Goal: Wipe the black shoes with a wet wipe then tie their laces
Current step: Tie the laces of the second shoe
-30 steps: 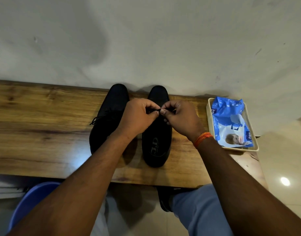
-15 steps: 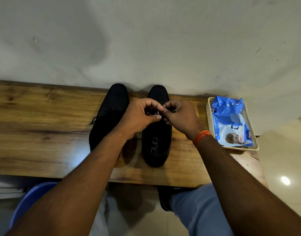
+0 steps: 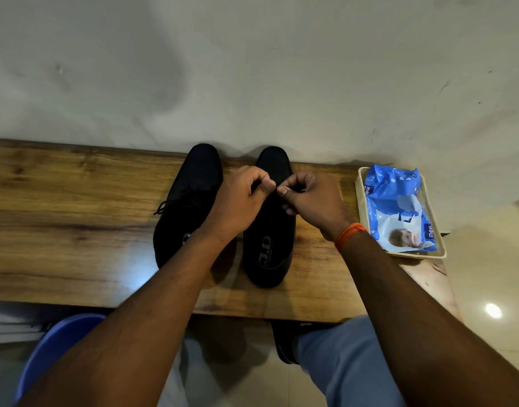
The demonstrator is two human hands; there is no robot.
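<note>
**Both hands busy over the right-hand shoe**

Biggest thing here is the wooden table (image 3: 61,230), pushed up against a pale wall (image 3: 252,69). Two black shoes sit side by side on it, toes toward the wall: the left shoe (image 3: 190,195) with a lace end trailing off its left side, and the right shoe (image 3: 270,245), heel opening facing the camera. Over at the table's right end there's a cream tray (image 3: 440,251) with a blue wet wipe pack (image 3: 399,207) lying in it, well apart from the shoes.

Left hand (image 3: 237,201) and right hand (image 3: 314,201) hover over the right shoe's lace area, fingers curled, thumb and fingertips pinched nearly touching each other. Presumably on the laces, but they're too dark to make out. Orange wristband (image 3: 350,235) on the right wrist.
</note>
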